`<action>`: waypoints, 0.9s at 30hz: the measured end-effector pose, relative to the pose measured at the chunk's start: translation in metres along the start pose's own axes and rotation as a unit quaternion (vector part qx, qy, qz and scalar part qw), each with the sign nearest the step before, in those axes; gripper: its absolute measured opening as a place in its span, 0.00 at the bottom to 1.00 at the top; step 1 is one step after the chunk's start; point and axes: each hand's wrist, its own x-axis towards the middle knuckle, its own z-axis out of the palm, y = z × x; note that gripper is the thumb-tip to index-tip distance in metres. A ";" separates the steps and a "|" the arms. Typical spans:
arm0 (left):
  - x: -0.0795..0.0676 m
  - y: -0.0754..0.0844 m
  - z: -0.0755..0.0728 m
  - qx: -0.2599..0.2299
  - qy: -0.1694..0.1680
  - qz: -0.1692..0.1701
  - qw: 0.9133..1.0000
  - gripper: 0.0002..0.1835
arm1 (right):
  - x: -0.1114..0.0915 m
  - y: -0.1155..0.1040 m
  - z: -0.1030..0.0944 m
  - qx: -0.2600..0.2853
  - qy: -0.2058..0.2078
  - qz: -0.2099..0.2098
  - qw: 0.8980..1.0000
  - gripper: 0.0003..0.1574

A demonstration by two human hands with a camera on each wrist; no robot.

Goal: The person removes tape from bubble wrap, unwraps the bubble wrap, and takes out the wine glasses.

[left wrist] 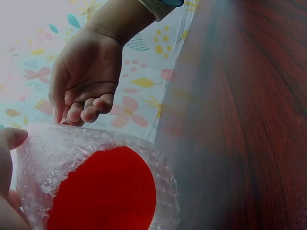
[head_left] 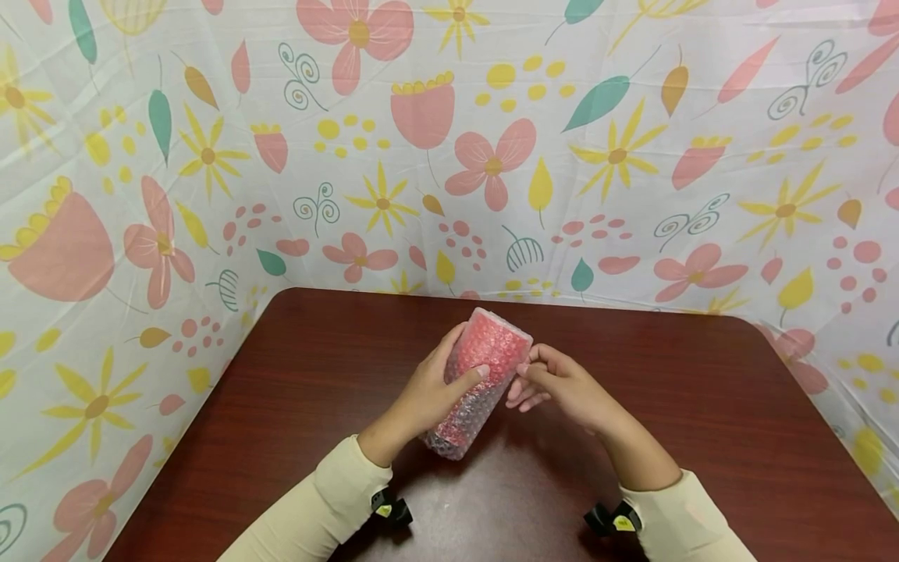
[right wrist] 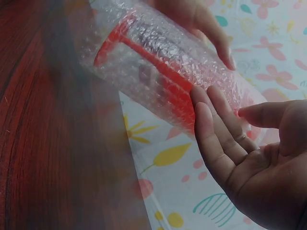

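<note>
A red, round-ended object in clear bubble wrap [head_left: 492,343] is held tilted above the table, its top end leaning right. My left hand [head_left: 428,390] grips it from the left, thumb across the front. In the left wrist view its flat red end [left wrist: 108,191] faces the camera, framed by the wrap. At the upper right edge, my right hand [head_left: 562,386] pinches the bubble wrap between thumb and index finger. Its other fingers [right wrist: 216,139] are loosely bent beside the package in the right wrist view. Through the wrap, a red band [right wrist: 156,62] shows along the side.
A dark reddish-brown wooden table [head_left: 316,343] with rounded far corners lies underneath. White cloth [head_left: 492,226] printed with flowers and leaves hangs behind the table and along its sides. Black straps [head_left: 611,519] sit at both wrists by the cream sleeves.
</note>
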 end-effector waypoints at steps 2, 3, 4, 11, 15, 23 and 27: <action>0.000 0.000 0.000 0.000 0.005 0.000 1.000 0.41 | 0.000 0.000 0.000 0.005 -0.001 0.005 1.000 0.15; 0.000 -0.001 0.000 -0.001 0.009 0.001 1.000 0.41 | 0.000 -0.001 0.001 0.006 -0.001 0.007 1.000 0.14; 0.000 -0.001 0.001 0.000 0.012 0.004 1.000 0.42 | 0.000 -0.001 0.001 0.008 -0.002 0.008 1.000 0.14; 0.000 -0.002 0.001 -0.006 0.027 0.010 1.000 0.43 | 0.000 -0.001 0.001 -0.004 -0.019 0.004 1.000 0.14; 0.000 -0.001 0.002 0.000 0.035 0.010 0.999 0.41 | -0.001 -0.001 0.000 -0.011 -0.028 0.003 1.000 0.15; -0.001 0.000 0.002 0.008 0.045 0.010 0.999 0.42 | -0.002 0.000 -0.001 -0.024 -0.037 -0.002 0.999 0.17; -0.001 0.000 0.003 0.006 0.050 0.008 0.999 0.42 | -0.001 0.000 -0.001 -0.024 -0.020 0.002 1.000 0.18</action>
